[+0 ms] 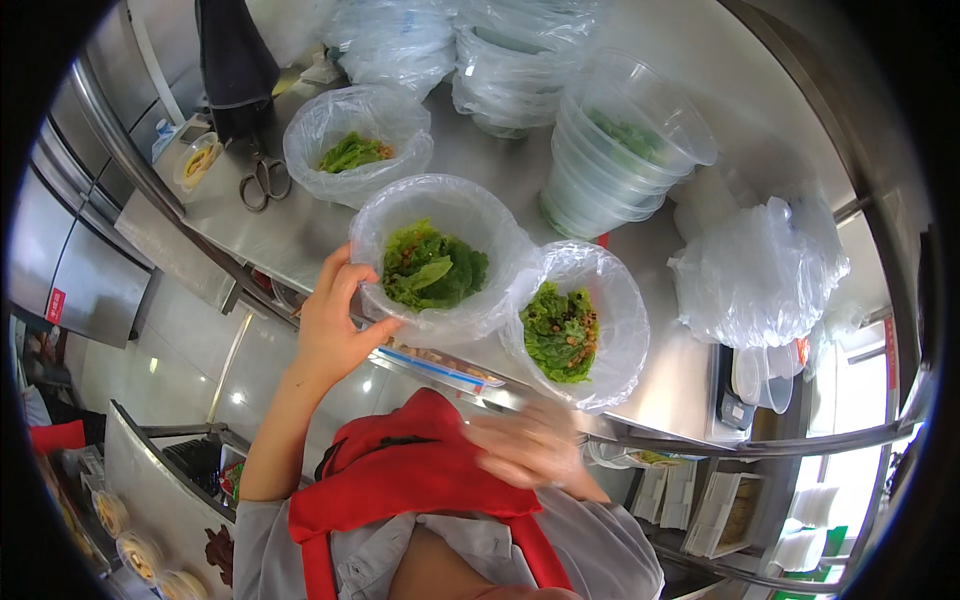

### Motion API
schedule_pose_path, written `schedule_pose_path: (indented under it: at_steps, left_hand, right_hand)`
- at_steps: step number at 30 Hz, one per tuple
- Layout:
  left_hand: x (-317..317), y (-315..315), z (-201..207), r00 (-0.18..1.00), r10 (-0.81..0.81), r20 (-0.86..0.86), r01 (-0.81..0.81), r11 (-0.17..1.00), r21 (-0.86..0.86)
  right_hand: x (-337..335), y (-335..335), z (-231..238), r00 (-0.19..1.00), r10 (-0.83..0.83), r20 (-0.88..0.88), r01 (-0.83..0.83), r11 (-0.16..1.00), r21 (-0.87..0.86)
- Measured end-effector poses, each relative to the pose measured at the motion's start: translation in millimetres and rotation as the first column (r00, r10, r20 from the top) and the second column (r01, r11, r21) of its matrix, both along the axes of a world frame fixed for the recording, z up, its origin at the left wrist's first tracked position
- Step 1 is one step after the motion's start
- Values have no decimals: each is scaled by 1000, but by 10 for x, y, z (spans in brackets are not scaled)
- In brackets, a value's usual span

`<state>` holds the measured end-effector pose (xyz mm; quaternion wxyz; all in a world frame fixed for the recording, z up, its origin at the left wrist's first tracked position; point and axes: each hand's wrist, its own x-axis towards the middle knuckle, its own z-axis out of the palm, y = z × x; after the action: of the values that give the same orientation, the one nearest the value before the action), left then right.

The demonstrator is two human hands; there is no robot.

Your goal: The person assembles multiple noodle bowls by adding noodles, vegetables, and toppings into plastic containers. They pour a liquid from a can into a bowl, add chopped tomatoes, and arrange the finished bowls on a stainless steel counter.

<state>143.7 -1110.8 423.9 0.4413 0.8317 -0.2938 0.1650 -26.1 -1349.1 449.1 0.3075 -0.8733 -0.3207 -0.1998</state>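
Observation:
My left hand [345, 315] grips the near left side of a clear plastic bowl [510, 225] lined with a thin plastic bag, thumb low and fingers at the rim. Green lettuce leaves [437, 268] with a few brown bits lie inside it. My right hand [530, 440] is smeared by motion in front of my red apron [400, 450], so its fingers cannot be made out. Just above that hand stands a second bag-lined bowl [625, 345] with lettuce and brown bits. Behind, to the left, is a third such bowl [400, 175], also holding lettuce.
A tall nested stack of clear bowls [600, 165] stands at the back right. Bagged stacks [515, 80] line the back. A plastic-wrapped bundle [755, 275] sits at the right. Scissors [265, 184] lie at the left on the steel table [235, 225].

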Motion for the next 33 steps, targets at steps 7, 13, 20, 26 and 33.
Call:
schedule_pose_path:
  at_steps: [7, 13, 20, 26, 33]
  left_hand:
    - [-29, 5, 135, 991, -68, -116, 69, 998, 6]
    - [432, 180, 363, 997, 61, -44, -61, 998, -2]
    - [1112, 323, 94, 929, 165, 331, -271, 913, 306]
    - [729, 749, 4, 780, 139, 610, -343, 910, 233]
    - [212, 1365, 252, 696, 152, 701, -468, 837, 283]
  right_hand:
    - [-378, -554, 254, 746, -621, 241, 665, 717, -209]
    - [-361, -766, -48, 721, -631, 286, 673, 735, -76]
    - [-546, -611, -61, 564, -658, 499, 686, 710, 161]
    - [-317, -265, -111, 637, -556, 534, 522, 821, 232]
    - [51, 291, -33, 836, -405, 371, 360, 914, 187]
